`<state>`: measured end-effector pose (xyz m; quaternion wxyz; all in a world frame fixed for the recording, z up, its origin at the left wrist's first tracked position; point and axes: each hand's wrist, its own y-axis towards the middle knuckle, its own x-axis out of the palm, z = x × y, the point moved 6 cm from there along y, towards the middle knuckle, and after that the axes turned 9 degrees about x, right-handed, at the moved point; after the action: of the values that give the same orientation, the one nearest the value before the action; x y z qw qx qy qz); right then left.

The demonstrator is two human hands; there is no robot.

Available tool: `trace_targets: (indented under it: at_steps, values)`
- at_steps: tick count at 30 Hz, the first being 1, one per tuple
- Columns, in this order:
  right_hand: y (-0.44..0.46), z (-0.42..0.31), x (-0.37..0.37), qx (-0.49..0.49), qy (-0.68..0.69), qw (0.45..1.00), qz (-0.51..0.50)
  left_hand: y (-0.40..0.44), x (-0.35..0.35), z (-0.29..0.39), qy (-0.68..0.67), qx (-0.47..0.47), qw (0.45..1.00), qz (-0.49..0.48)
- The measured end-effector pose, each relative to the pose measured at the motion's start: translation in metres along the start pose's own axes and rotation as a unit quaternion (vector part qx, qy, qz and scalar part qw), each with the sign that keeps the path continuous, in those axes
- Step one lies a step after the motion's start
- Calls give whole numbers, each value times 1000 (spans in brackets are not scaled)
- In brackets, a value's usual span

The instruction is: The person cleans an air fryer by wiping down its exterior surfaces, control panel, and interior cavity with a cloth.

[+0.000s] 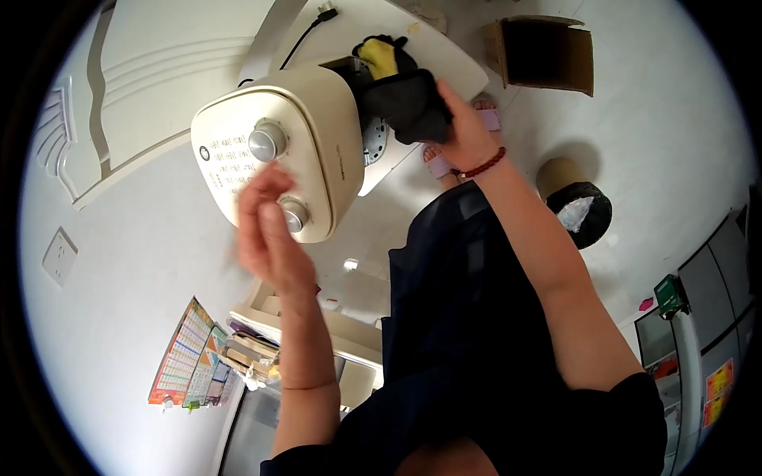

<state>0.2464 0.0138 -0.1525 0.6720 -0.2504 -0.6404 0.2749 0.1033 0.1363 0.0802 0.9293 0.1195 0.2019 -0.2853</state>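
Note:
A cream appliance point(341, 151) with two silver knobs stands on a white table point(456, 63). My left hand point(274, 230) is in front of its panel beside the knobs, fingers bent and smeared by motion; whether it touches a knob is unclear. At the appliance's other side, my right hand point(468, 131) grips a dark grey cloth item point(409, 107), which looks like a glove or mitt. A yellow patch point(379, 58) shows next to the dark cloth. Behind the cloth, part of a perforated metal piece point(375, 141) is visible.
A black plug point(325, 13) and cord lie on the table. On the floor are an open cardboard box point(508, 55) and a bin with a black bag point(597, 230). A wall socket point(59, 258) and a calendar point(186, 357) are at the left.

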Motion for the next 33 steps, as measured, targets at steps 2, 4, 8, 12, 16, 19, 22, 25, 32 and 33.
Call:
trace_targets:
  at_steps: [2,4,8,12,16,19,22,25,32,33]
  values:
    - [-38,-14,26,62,41,997,-10,-37,28,0,-131,-104,983,-75]
    - [-63,-22,41,65,62,996,14,-73,60,-14,-201,-276,934,-102]
    - [-94,-15,42,49,37,989,-135,-84,106,-36,-410,-465,785,-7]
    - [-137,-3,59,-22,-536,820,-201,-72,117,-40,-472,-486,736,10]
    - [-138,-22,10,10,-377,926,-15,-83,114,-52,-506,-451,735,38]
    - [-128,-8,31,-2,-352,936,-1,-77,113,-37,-515,-446,732,30]
    - [-113,-3,43,-66,-346,935,-28,-73,95,-35,-468,-357,808,15]
    - [-105,-8,50,-156,-333,929,36,-54,54,-9,-102,-140,984,-29]
    - [-70,-3,171,-423,-576,696,-74,-12,-2,12,295,85,952,4]
    - [-64,6,181,-444,-614,649,-63,-2,-4,0,335,77,939,-21]
